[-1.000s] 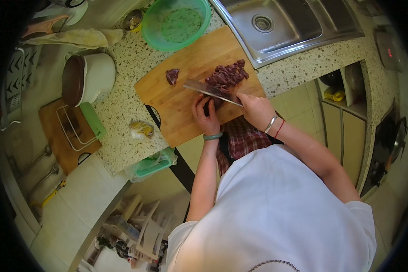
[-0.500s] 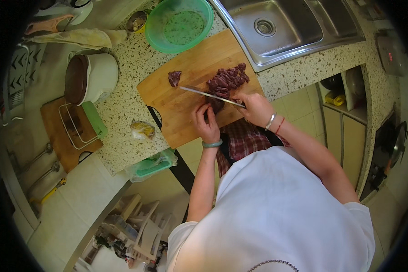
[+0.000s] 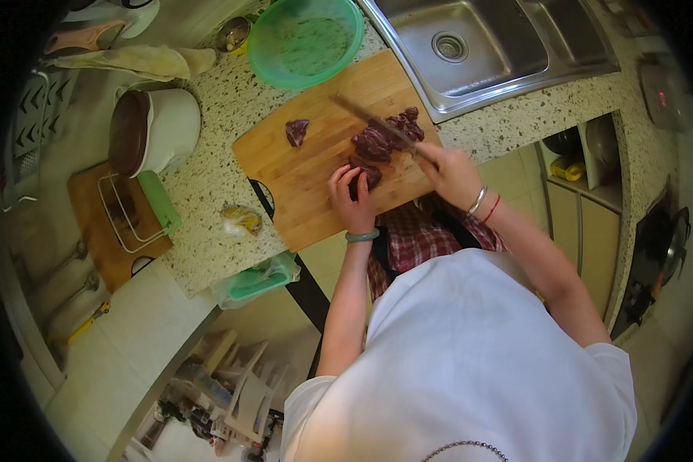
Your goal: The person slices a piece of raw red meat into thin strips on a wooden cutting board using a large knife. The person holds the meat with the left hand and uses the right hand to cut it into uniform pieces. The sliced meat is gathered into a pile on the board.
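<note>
A wooden cutting board (image 3: 300,185) lies on the counter. My left hand (image 3: 353,202) grips a chunk of dark red raw meat (image 3: 368,172) near the board's front edge, fingers curled over it. In my right hand (image 3: 456,179) is the handle of a kitchen knife (image 3: 362,113), whose blade points to the far left above a pile of cut meat (image 3: 377,142). The blade hides part of that pile, and I cannot tell whether it touches the meat. Apart from the pile, a small piece of meat (image 3: 296,132) sits on the board's left half.
A green bowl (image 3: 266,65) stands behind the board, beside a steel sink (image 3: 477,73) at the far right. To the left are a white pot with a brown lid (image 3: 173,127), a small plastic bag (image 3: 241,220) and a wire rack (image 3: 135,246). A lined green bin (image 3: 262,281) hangs below the counter edge.
The knife has moved away from the held chunk, to the far right, over the pile, its blade turned. My right hand has shifted slightly right. The left hand stays at the chunk, its fingers reset.
</note>
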Action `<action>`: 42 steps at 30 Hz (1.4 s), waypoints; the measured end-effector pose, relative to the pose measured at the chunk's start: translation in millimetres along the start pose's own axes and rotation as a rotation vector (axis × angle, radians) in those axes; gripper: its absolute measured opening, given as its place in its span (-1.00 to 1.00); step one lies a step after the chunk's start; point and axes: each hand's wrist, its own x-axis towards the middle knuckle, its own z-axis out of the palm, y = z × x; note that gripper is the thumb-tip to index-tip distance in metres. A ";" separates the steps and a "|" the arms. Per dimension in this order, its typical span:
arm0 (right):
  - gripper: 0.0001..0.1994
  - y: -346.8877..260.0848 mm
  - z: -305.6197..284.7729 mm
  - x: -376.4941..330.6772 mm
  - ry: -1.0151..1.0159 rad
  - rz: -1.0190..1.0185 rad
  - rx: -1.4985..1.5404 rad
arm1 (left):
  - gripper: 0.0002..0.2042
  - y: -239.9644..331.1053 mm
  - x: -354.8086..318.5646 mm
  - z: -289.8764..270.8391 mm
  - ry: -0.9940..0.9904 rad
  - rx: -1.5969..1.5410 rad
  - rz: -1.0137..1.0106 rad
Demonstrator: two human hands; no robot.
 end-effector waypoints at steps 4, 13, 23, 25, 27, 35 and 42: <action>-0.83 -4.8 17.0 -30.0 -0.122 -0.033 -0.167 | -0.91 0.5 2.5 -0.8 0.027 -0.017 -0.011; -0.86 -10.8 24.9 -60.3 -0.316 0.077 -0.409 | -0.91 -17.5 -8.4 3.8 0.025 0.090 0.003; -0.92 -21.5 27.1 -57.5 -0.377 0.093 -0.396 | -0.89 -25.0 -10.2 0.8 -0.012 0.121 0.009; -0.93 -21.4 28.6 -55.8 -0.373 0.091 -0.400 | -0.91 -24.0 -9.6 0.8 -0.025 0.133 -0.015; -0.92 -21.4 29.8 -54.2 -0.380 0.095 -0.398 | -0.91 -22.0 -8.8 0.7 -0.015 0.136 -0.022; -0.90 -20.6 43.4 -43.6 -0.370 0.083 -0.398 | -0.91 -21.4 -8.4 1.3 0.001 0.122 -0.043; -0.92 -34.6 55.7 -11.3 -0.387 0.078 -0.413 | -0.92 -19.7 -7.2 1.2 0.005 0.131 -0.012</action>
